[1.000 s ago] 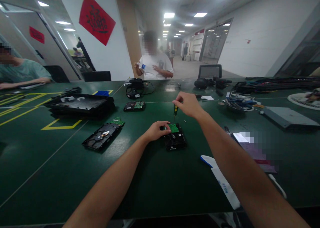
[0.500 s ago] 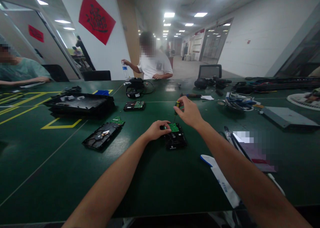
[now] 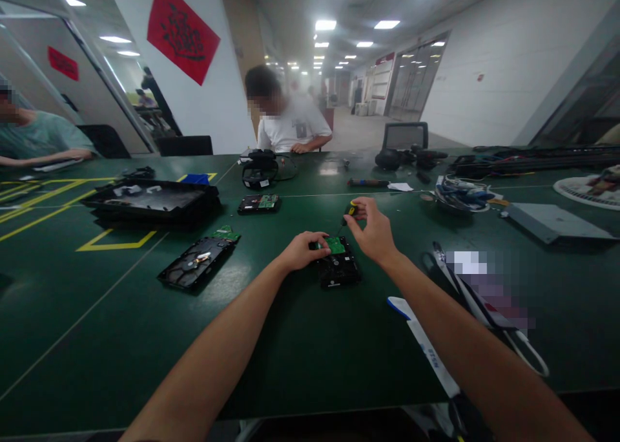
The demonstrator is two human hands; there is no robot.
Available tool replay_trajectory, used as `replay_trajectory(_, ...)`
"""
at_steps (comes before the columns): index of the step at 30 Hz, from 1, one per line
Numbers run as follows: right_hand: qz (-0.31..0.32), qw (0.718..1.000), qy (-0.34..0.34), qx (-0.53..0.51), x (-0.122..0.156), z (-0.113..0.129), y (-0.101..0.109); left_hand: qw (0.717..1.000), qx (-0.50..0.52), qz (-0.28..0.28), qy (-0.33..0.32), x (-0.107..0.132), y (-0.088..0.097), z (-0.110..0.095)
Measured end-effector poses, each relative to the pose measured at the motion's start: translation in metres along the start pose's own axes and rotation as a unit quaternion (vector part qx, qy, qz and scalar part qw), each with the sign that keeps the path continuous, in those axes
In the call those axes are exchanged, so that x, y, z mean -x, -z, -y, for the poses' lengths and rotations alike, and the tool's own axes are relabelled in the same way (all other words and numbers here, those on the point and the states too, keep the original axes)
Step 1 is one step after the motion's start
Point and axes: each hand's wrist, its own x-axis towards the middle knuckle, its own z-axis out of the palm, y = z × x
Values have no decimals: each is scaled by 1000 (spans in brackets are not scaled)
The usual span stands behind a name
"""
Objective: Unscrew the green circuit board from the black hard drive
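Note:
A black hard drive (image 3: 338,271) with a green circuit board (image 3: 335,245) lies on the table in front of me. My left hand (image 3: 305,251) grips its left side, thumb and fingertips at the board's edge. In my right hand (image 3: 372,227), a small yellow-and-black screwdriver (image 3: 351,210) is pinched between thumb and fingers. Its handle leans to the right, and the thin shaft points down toward the far edge of the board. Whether the tip touches a screw is too small to tell.
On the green table (image 3: 290,338), left, lie another hard drive (image 3: 194,264), a smaller drive (image 3: 258,203) and a black tray (image 3: 150,199). At right are a cable bundle (image 3: 460,195), a grey metal box (image 3: 557,223) and a white strap (image 3: 431,348). A co-worker (image 3: 293,124) sits opposite.
My right hand has shifted right and slightly down, tilting the screwdriver from near upright to leaning right. My left hand stays on the hard drive. The co-worker's raised bottle is out of sight.

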Motion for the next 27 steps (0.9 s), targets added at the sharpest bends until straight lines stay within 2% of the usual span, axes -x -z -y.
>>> replay_trajectory(7,-14,1000,9,14,7,-3,-7,1000,22,4,-15,0,2,-2)
replay_trajectory(12,-1,1000,8,-25,10,-7,-15,1000,23,3,-11,-1,2,-4)
replay_trajectory(17,-31,999,15,-4,12,-7,-19,999,35,1,-18,0,1,-3)
replay_trajectory(27,-49,999,8,6,19,-11,-21,1000,23,7,3,-1,1,-1)
